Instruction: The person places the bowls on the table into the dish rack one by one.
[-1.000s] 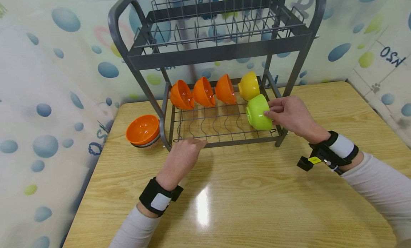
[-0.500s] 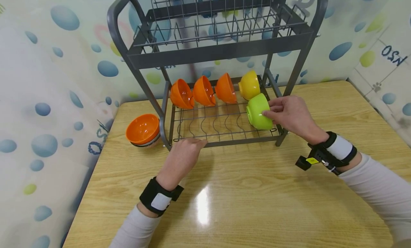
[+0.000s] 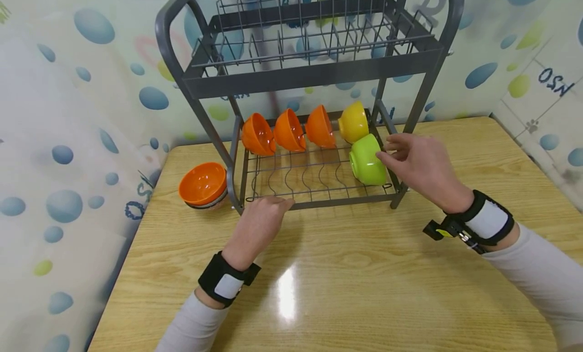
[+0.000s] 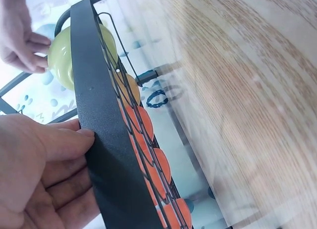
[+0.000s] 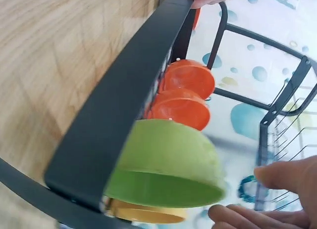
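Note:
A green bowl [image 3: 367,160] stands on its side at the front right of the dish rack's [image 3: 314,206] lower shelf. Just right of its rim is my right hand [image 3: 421,164], thumb and fingers apart with a gap between them. In the right wrist view the bowl shows beyond the fingertips. My left hand [image 3: 260,230] holds the front bar of the lower shelf near its left end. The left wrist view shows the thumb [image 4: 74,142] against that bar. Behind the green bowl, a yellow bowl [image 3: 352,122] and three orange bowls [image 3: 288,131] stand tilted in a row.
Left of the rack, an orange bowl [image 3: 203,184] is stacked on another on the wooden table [image 3: 346,281]. The rack's upper wire basket [image 3: 309,43] hangs over the back row. A patterned wall [image 3: 64,180] stands behind and to the left.
My right hand has let go of the green bowl and drawn slightly to the right. The bowl stays in the same spot. My left hand has not moved.

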Tool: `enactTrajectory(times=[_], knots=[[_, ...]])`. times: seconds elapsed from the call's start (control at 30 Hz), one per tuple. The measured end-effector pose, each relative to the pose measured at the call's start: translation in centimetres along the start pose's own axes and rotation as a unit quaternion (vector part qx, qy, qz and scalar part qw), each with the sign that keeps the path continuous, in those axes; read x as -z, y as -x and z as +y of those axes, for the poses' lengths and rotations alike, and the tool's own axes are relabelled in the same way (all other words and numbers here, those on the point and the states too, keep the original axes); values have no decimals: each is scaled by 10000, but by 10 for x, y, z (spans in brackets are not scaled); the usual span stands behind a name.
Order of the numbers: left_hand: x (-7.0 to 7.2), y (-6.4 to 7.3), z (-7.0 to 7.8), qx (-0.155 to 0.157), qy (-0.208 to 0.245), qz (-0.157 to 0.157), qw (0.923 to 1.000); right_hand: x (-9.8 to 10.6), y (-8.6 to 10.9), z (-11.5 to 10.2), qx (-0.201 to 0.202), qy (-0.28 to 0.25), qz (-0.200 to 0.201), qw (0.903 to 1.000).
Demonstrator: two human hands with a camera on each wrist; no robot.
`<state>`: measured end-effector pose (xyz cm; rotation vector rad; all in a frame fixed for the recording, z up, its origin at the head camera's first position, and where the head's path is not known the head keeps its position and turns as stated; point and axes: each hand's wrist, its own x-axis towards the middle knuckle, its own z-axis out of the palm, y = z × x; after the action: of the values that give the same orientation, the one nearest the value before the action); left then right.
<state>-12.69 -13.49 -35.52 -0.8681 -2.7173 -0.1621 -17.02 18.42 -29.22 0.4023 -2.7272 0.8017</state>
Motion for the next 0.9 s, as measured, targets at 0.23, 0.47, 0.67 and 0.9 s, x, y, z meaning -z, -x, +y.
enactTrajectory(times=[0.23, 0.47, 0.67, 0.9], knots=[[0, 0, 0, 26, -12, -5, 10000, -4, 20, -21, 1604, 473, 718, 9833], [0, 0, 0, 29, -25, -39, 10000, -30, 34, -23, 2353, 600, 50, 9701], [2, 0, -2, -71, 112, -172, 9998, -47, 39, -12, 2468, 655, -461, 9658], [9, 7, -8, -372, 522, 499, 9967, -59, 41, -4, 2422, 1078, -690, 9617]])
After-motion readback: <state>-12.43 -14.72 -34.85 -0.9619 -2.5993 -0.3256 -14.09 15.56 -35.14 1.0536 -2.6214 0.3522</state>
